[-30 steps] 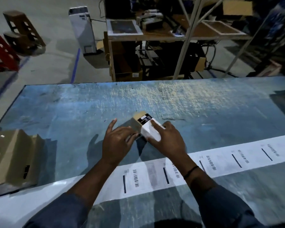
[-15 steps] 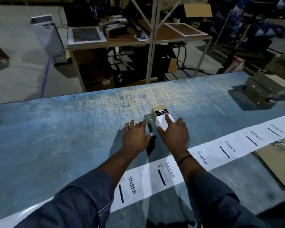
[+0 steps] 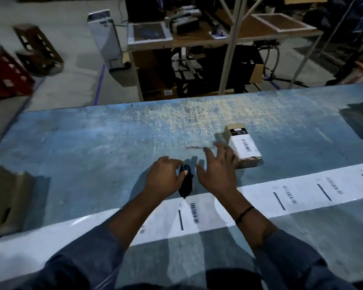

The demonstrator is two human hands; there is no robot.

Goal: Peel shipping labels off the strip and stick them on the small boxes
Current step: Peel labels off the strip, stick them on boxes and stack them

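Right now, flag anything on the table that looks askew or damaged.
The small box lies at an angle to the label strip, though its white label looks flat and square. The blue tabletop is scratched bare at the far middle.

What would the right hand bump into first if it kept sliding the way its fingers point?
Probably the small box. The right hand points up and slightly right, with its fingers already beside the box's near left side; whether they touch is unclear.
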